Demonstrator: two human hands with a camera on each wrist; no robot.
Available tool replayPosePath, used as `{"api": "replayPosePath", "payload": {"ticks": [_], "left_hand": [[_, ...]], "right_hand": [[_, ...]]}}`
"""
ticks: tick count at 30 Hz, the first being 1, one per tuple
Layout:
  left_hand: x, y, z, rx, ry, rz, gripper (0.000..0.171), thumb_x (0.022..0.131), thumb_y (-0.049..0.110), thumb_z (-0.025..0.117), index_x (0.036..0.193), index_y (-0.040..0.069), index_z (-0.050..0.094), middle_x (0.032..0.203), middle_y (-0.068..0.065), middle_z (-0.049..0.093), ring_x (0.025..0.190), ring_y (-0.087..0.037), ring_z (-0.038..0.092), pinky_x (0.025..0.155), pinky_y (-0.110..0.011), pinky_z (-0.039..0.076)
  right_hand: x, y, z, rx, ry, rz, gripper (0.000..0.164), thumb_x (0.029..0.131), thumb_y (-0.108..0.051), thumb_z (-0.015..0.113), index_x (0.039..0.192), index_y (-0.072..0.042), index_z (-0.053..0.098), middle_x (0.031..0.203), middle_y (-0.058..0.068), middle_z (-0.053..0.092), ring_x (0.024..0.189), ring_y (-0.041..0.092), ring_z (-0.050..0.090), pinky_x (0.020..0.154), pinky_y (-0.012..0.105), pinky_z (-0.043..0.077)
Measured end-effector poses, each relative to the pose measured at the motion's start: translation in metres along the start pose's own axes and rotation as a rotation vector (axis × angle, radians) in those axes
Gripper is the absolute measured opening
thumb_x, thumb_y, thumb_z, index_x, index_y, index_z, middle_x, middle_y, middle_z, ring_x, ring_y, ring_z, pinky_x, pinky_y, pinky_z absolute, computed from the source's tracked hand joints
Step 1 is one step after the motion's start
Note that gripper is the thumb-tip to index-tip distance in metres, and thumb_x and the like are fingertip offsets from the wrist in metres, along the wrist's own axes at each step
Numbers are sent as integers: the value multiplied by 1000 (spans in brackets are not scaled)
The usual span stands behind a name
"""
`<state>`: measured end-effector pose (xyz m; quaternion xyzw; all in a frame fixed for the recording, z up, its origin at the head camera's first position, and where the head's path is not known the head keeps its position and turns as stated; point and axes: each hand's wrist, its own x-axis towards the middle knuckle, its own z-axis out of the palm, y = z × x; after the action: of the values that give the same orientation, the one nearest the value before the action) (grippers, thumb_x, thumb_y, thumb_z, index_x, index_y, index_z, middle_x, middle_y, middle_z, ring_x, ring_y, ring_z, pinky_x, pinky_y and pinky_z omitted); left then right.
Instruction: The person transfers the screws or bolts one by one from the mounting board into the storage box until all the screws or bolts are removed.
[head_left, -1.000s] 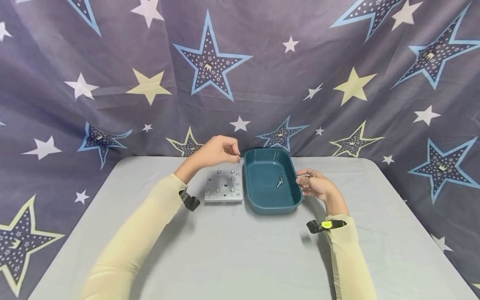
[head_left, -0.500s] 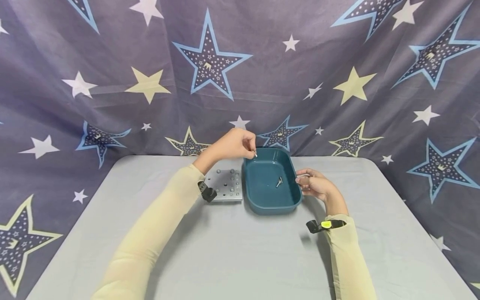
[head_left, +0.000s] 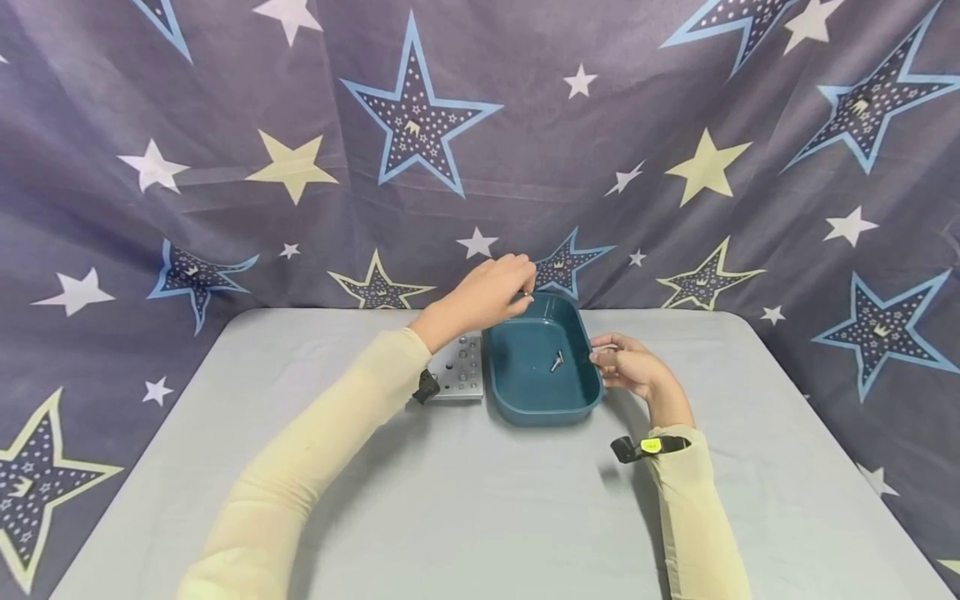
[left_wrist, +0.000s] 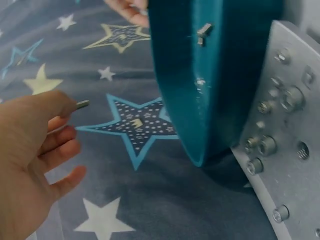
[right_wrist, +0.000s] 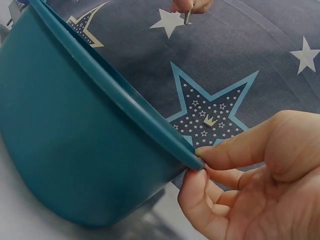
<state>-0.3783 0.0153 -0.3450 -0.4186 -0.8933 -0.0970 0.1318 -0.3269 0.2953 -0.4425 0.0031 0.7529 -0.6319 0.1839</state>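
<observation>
My left hand (head_left: 491, 292) pinches a small metal screw (left_wrist: 82, 104) between thumb and fingertips, above the far rim of a teal plastic bin (head_left: 543, 417). Its shank sticks out past the fingertips. My right hand (head_left: 633, 371) holds the bin's right rim, thumb on one side and fingers on the other, as the right wrist view shows. On the bin's floor lie loose screws (head_left: 557, 360). Left of the bin, a silver metal plate (head_left: 465, 367) carries several socket-head screws (left_wrist: 267, 145) and has a threaded hole. My left forearm and wrist strap hide part of this plate.
A grey-covered table (head_left: 480, 500) bears everything. Behind it hangs a dark curtain (head_left: 480, 150) with a star pattern, close to the bin's far end. The plate stands just left of the bin.
My left hand has moved right with the screw, from above the plate to over the bin's far end. The right hand has stayed on the rim.
</observation>
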Motion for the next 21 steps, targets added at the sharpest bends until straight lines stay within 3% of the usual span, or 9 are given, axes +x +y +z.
{"api": "replayPosePath", "payload": {"ticks": [7, 13, 17, 21], "left_hand": [[9, 6, 13, 214, 76, 58, 13, 104, 26, 55, 109, 13, 55, 105, -3, 52, 98, -21, 48, 86, -38, 42], [20, 11, 16, 422, 102, 148, 29, 107, 29, 47, 126, 10, 55, 128, -8, 55, 113, -25, 50, 100, -42, 43], [31, 14, 15, 536, 52, 188, 34, 108, 23, 42, 137, 8, 52, 140, -9, 53, 121, -26, 49, 104, -43, 42], [44, 19, 15, 618, -80, 205, 42, 108, 19, 39, 149, 10, 47, 153, -8, 47, 135, -25, 45, 112, -45, 40]], "right_hand": [[-1, -1, -1, 9, 4, -1, 39, 99, -3, 52, 135, 4, 37, 81, -7, 53, 71, 4, 52, 67, 24, 50], [0, 0, 0, 9, 1, -2, 41, 99, -3, 51, 137, 5, 36, 82, -6, 53, 72, 4, 53, 68, 25, 51], [1, 1, 0, 5, 2, -2, 43, 99, -3, 52, 138, 6, 35, 83, -6, 53, 72, 5, 52, 69, 25, 51], [1, -1, 0, 0, 11, 1, 44, 99, -4, 53, 138, 6, 36, 82, -7, 52, 72, 5, 51, 69, 25, 50]]}}
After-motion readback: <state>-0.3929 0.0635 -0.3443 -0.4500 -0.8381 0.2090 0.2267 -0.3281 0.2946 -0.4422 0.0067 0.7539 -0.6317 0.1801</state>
